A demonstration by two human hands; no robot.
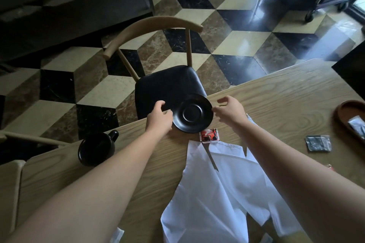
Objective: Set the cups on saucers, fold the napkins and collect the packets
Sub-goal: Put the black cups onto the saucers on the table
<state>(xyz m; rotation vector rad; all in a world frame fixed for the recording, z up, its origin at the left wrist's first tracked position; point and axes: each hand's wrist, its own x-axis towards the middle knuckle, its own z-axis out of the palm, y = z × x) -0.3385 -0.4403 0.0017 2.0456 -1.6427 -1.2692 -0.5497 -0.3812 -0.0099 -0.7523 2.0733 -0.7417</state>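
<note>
A black saucer (193,113) sits at the table's far edge, empty. A black cup (96,148) stands upright, well left. White napkins (217,187) lie rumpled and unfolded. A red packet (209,134) lies just beside the saucer; a grey packet (318,142) lies farther right.

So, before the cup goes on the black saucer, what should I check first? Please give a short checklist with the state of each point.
1. Saucer fully on the table: not ok, its far rim overhangs the edge.
2. Saucer top bare: ok.
3. Left hand holds the saucer: cannot tell, its fingers are at the rim.
4. Right hand free: ok, it holds nothing.
5. Cup upright: not ok, it seems to lie on its side.
6. Red packet clear of the saucer: not ok, it touches the near rim.
</note>
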